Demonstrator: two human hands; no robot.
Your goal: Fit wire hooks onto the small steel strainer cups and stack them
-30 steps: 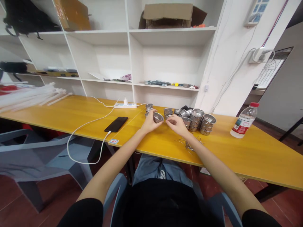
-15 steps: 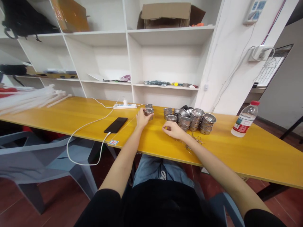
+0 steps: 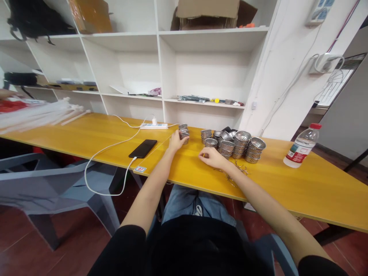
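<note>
two bare hands work over the yellow worktop [image 3: 301, 193]. the left hand [image 3: 176, 142] has its grip clamped on a metal cup [image 3: 184, 133] towards the back edge, thumb to one side and fingers to the other, probably to keep it steady on the small stack there. the right hand [image 3: 211, 157] rests nearer the front edge, fingers curled towards the thumb; i cannot tell whether its grip holds anything. beside it, more cups [image 3: 242, 142] stand in piles, likely stacked to save room, and loose wires [image 3: 230, 179] lie close by, within easy reach. a phone [image 3: 143, 148] sits left of the hands, its cable [image 3: 106, 194] drooping over the front edge, presumably charging from the power strip [image 3: 154, 126] at the back edge. a bottle [image 3: 301, 148] stands towards the right end, well apart. white shelves [image 3: 212, 32] rise behind; red tiles [image 3: 80, 239] cover the floor.
</note>
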